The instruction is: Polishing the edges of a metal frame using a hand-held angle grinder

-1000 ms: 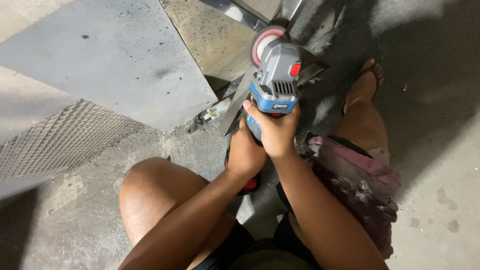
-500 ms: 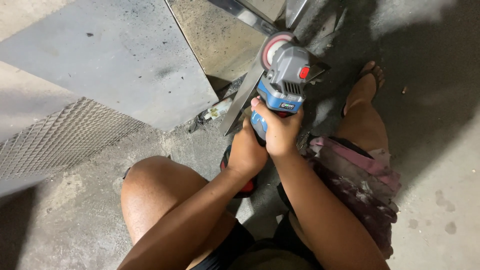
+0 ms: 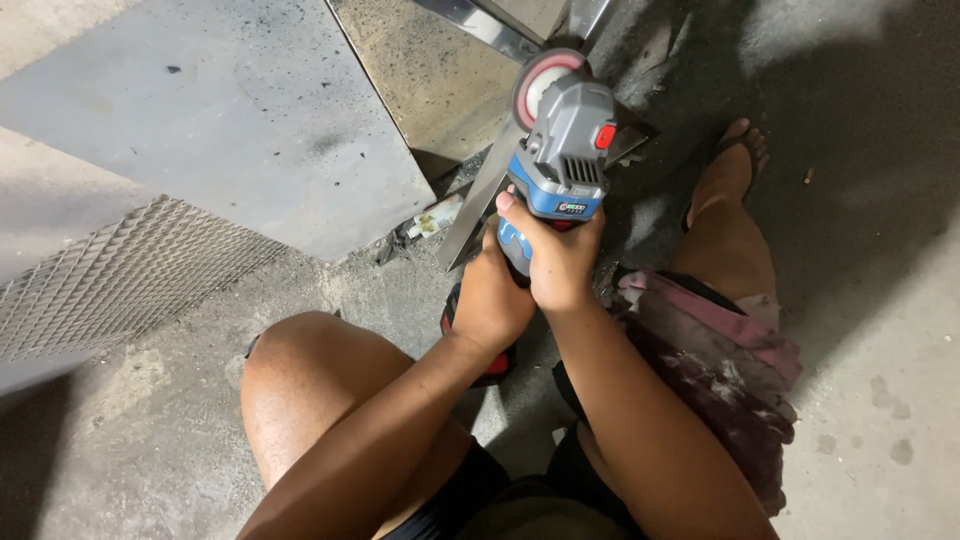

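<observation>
Both hands wrapped tight round the grinder. Right hand up front, fingers curled over the blue part of the body, thumb on the near side. Left hand just behind and below, closed on the rear of the handle, touching the right one. Red end of the tool poking out under the left wrist.

Grinder itself: grey head, blue waist, red switch on the right flank, pointing away from the body. Disc red and white, standing on edge at the far end, right at the angle bar. Can't tell for sure if actually touching the metal, looks very close though.

Angle bar lying slanted on the floor, running from near the left hand up under the disc. Bigger steel bits at the top edge, shiny.

Off to the left: grey sheet lying flat, mesh panel tucked beside its lower-left edge, and a rusty brownish plate next to the sheet's right edge. Small white tube in the gap near the bar's lower end.

Squatting over bare concrete, left knee in front, right foot in a sandal off to the right of the grinder, paint-stained shorts over the right thigh.
</observation>
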